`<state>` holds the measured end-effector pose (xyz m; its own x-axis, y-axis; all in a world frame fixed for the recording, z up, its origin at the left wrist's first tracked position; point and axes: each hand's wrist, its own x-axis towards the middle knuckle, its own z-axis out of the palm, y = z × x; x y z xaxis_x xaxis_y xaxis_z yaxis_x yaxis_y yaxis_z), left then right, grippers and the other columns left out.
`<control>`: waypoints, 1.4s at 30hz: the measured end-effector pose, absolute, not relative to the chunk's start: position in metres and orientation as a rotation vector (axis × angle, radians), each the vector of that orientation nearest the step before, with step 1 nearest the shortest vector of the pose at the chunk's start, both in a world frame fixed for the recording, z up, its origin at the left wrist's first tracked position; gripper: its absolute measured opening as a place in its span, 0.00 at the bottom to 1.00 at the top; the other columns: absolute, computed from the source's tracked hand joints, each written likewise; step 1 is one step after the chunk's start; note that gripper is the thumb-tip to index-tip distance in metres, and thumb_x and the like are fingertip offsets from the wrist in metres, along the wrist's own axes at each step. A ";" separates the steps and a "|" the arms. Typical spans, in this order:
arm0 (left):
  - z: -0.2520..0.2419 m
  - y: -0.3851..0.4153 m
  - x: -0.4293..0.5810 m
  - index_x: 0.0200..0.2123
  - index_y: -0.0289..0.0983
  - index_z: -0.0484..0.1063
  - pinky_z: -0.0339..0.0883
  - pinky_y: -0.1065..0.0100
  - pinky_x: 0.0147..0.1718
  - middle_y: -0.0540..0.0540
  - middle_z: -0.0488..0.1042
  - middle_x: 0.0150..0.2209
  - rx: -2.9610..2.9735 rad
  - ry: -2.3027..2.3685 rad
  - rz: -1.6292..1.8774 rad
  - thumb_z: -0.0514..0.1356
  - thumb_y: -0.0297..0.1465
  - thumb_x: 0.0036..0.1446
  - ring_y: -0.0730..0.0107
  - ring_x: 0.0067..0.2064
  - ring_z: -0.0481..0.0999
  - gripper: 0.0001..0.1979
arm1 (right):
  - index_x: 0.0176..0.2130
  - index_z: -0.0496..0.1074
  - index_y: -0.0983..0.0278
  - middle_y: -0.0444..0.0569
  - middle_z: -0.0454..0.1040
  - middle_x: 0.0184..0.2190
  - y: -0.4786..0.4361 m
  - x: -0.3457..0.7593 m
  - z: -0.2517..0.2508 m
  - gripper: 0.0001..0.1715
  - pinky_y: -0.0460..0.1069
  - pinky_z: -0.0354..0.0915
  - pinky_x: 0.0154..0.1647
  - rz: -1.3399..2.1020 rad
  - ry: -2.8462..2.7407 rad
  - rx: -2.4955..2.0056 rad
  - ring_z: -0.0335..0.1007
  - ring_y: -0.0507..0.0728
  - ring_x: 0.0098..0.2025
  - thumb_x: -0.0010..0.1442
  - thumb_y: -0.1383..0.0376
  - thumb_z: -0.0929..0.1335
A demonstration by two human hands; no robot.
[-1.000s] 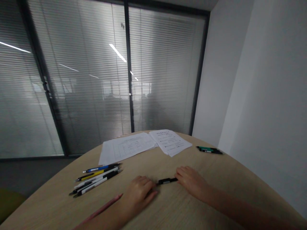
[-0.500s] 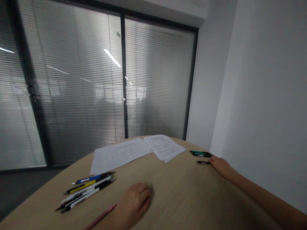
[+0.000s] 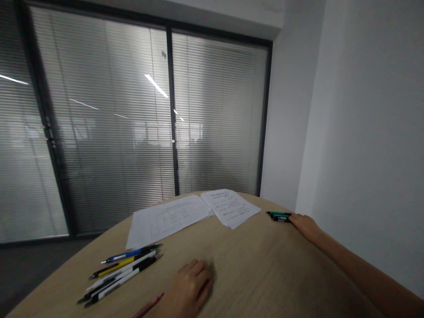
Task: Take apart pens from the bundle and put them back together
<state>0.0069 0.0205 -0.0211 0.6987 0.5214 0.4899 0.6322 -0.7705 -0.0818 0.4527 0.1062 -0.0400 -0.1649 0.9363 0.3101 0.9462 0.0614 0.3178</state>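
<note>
My left hand (image 3: pixel 188 287) rests on the table at the bottom middle, its fingers loosely curled, with no object showing in them. Just left of it lies a pink pen (image 3: pixel 149 304), partly cut off by the frame's lower edge. Far to the right, my right hand (image 3: pixel 304 224) has its fingertips on the end of a black pen (image 3: pixel 281 219). That pen lies close against a small group of dark pens with a green pen (image 3: pixel 278 213) at its far side. The fingertips hide the pens' right ends.
A row of pens (image 3: pixel 122 273), blue, yellow, white and black, lies on the left of the round wooden table (image 3: pixel 245 260). Printed sheets (image 3: pixel 168 216) lie towards the far edge. Beyond stand a glass partition with blinds (image 3: pixel 218 115) and a white wall (image 3: pixel 364 132).
My right hand has moved the black pen away from me, from a gap below the green pens to right beside them. The left hand has stayed about where it was.
</note>
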 end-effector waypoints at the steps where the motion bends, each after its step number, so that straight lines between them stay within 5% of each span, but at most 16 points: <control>1: -0.021 0.021 0.007 0.26 0.37 0.66 0.61 0.71 0.26 0.48 0.70 0.27 -2.662 -0.916 -0.657 0.51 0.23 0.51 0.69 0.29 0.69 0.06 | 0.37 0.70 0.65 0.56 0.72 0.37 0.107 0.453 -0.039 0.17 0.50 0.61 0.34 -0.728 -2.278 -2.017 0.69 0.59 0.38 0.55 0.76 0.57; 16: -0.022 0.020 0.007 0.26 0.37 0.66 0.61 0.70 0.28 0.48 0.70 0.27 -2.681 -0.958 -0.648 0.51 0.23 0.51 0.68 0.30 0.68 0.07 | 0.32 0.69 0.64 0.55 0.73 0.34 0.116 0.469 -0.051 0.16 0.51 0.63 0.32 -0.709 -2.211 -1.876 0.70 0.59 0.35 0.53 0.77 0.57; 25: -0.030 0.024 0.006 0.25 0.37 0.65 0.60 0.71 0.27 0.48 0.69 0.27 -2.659 -0.957 -0.705 0.51 0.23 0.51 0.69 0.29 0.68 0.07 | 0.43 0.68 0.67 0.57 0.69 0.46 0.135 0.490 -0.060 0.19 0.57 0.56 0.52 -0.126 -1.587 -1.805 0.62 0.62 0.50 0.51 0.66 0.60; 34: -0.019 0.019 0.006 0.26 0.38 0.66 0.62 0.71 0.28 0.48 0.71 0.29 -2.693 -1.002 -0.619 0.52 0.23 0.51 0.68 0.31 0.69 0.06 | 0.52 0.60 0.69 0.58 0.61 0.54 0.148 0.512 -0.072 0.35 0.51 0.56 0.54 0.469 -0.800 -1.593 0.59 0.57 0.54 0.60 0.51 0.46; 42: -0.022 0.019 0.002 0.27 0.38 0.67 0.64 0.71 0.29 0.47 0.72 0.30 -2.710 -1.002 -0.591 0.52 0.23 0.51 0.68 0.32 0.70 0.07 | 0.54 0.58 0.66 0.56 0.56 0.57 0.159 0.507 -0.067 0.33 0.51 0.48 0.58 0.729 -0.713 -1.388 0.51 0.55 0.58 0.61 0.51 0.47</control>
